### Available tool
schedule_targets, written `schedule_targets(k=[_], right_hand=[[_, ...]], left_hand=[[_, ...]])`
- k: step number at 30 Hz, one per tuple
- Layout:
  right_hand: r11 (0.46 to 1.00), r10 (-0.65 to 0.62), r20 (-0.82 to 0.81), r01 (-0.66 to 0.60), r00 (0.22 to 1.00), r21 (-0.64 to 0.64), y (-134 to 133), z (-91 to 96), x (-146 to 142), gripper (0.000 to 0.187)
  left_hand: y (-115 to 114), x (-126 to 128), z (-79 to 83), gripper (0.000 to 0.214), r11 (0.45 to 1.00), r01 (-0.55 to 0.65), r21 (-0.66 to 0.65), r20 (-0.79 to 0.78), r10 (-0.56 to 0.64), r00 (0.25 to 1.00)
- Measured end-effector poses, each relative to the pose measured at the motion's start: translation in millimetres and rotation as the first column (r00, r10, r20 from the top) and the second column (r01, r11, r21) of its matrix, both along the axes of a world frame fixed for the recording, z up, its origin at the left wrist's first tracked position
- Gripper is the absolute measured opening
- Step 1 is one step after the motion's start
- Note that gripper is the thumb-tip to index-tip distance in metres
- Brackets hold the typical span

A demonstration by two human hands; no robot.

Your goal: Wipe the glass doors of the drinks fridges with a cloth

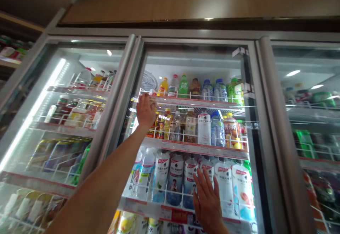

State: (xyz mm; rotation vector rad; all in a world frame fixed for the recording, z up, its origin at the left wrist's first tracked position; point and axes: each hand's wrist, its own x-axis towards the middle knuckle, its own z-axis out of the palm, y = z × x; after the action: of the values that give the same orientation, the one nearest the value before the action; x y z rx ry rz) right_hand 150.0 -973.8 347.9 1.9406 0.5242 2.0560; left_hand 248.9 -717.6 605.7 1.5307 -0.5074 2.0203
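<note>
My left hand is raised on a stretched arm in front of the middle door of a glass-fronted drinks fridge. Its fingers point up, laid out toward the glass near the top shelf edge; whether they touch is unclear. Lower and to the right, my right hand is open with fingers spread, palm toward the same door. Behind it stands a row of large labelled bottles. Smaller drink bottles line the top shelf, and more, including a white-labelled bottle, fill the second. Neither hand shows anything held.
Metal door uprights stand on both sides, a left upright and a right upright. The left fridge section and right section hold more drinks. A wooden panel runs above. Shelving stands at far left.
</note>
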Motion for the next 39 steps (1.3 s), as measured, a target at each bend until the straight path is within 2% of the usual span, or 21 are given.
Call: schedule_targets(k=[2,4,7,9,11,12,14,17,19,21,24,26,28,32,34,35,37,39], right_hand=[[1.000,0.003,0.002,-0.003,1.000,0.000,0.8,0.1,-0.2,0.048],[1.000,0.004,-0.005,-0.004,1.000,0.011,0.8,-0.6,-0.2,0.051],[1.000,0.003,-0.012,-0.003,1.000,0.022,-0.7,-2.2,0.4,0.053],[1.000,-0.002,-0.012,0.002,1.000,0.008,-2.1,-2.7,0.9,0.052],[1.000,-0.009,-0.009,0.009,1.000,-0.008,-2.8,-2.5,1.1,0.049],[1.000,-0.011,-0.005,0.010,1.000,-0.018,-2.8,-2.2,1.0,0.048],[1.000,-0.013,0.006,0.013,1.000,-0.019,-2.0,-1.5,0.9,0.047],[1.000,-0.021,0.007,0.021,1.000,0.000,-0.1,-0.8,1.2,0.048],[1.000,-0.028,0.009,0.028,1.000,0.004,0.4,-1.1,1.5,0.050],[0.999,-0.033,0.007,0.033,0.999,0.010,0.0,-1.7,1.4,0.052],[0.999,-0.031,-0.012,0.031,0.999,0.017,-1.5,-2.6,1.1,0.053],[1.000,-0.025,-0.017,0.025,1.000,0.013,-2.5,-3.0,1.2,0.053],[1.000,-0.025,-0.013,0.025,1.000,0.010,-2.9,-3.3,1.9,0.053],[1.000,-0.026,-0.005,0.026,1.000,0.017,-2.0,-4.3,4.0,0.051],[0.999,-0.023,-0.004,0.023,1.000,0.027,-1.2,-4.6,4.5,0.051],[0.999,-0.023,-0.004,0.024,1.000,0.031,-0.9,-4.6,4.5,0.052],[0.999,-0.027,-0.007,0.027,1.000,0.034,-0.9,-4.4,4.0,0.053],[0.999,-0.025,-0.010,0.025,1.000,0.021,-1.7,-3.9,3.2,0.055]], left_hand=[[13.7,5.1,2.5,0.044,0.998,0.008,-0.067,-0.019,-0.010,1.000],[2.0,2.7,0.5,0.046,1.000,0.006,-0.025,-0.026,-0.007,1.000],[-46.5,-10.4,-6.8,0.045,0.985,-0.013,0.171,-0.002,0.014,1.000],[-76.1,-19.4,-10.2,0.043,0.923,-0.050,0.381,0.049,0.033,0.998],[-86.8,-24.2,-9.0,0.042,0.853,-0.087,0.514,0.094,0.044,0.995],[-83.6,-24.3,-6.1,0.042,0.841,-0.095,0.533,0.104,0.046,0.993],[-65.0,-20.2,3.1,0.041,0.874,-0.085,0.478,0.096,0.044,0.994],[-37.1,-10.1,16.1,0.041,0.969,-0.031,0.246,0.044,0.021,0.999],[-38.9,-8.6,14.8,0.042,0.990,-0.010,0.143,0.021,0.007,1.000],[-58.9,-13.8,3.9,0.041,0.982,-0.013,0.187,0.028,0.008,1.000],[-94.5,-25.6,-16.9,0.038,0.915,-0.051,0.400,0.075,0.023,0.997],[-98.3,-28.2,-23.3,0.038,0.881,-0.072,0.467,0.079,0.040,0.996],[-79.4,-24.3,-21.1,0.040,0.906,-0.074,0.417,0.046,0.060,0.997],[-18.1,-6.4,-7.2,0.043,0.988,-0.054,0.147,-0.036,0.060,0.998],[-6.9,-1.5,-5.9,0.043,0.998,-0.047,0.048,-0.045,0.049,0.998],[-9.9,-1.6,-7.8,0.043,0.998,-0.045,0.039,-0.039,0.046,0.998],[-31.0,-7.0,-15.9,0.041,0.994,-0.047,0.099,-0.018,0.049,0.999],[-61.7,-16.3,-26.6,0.038,0.968,-0.058,0.245,0.016,0.056,0.998]])
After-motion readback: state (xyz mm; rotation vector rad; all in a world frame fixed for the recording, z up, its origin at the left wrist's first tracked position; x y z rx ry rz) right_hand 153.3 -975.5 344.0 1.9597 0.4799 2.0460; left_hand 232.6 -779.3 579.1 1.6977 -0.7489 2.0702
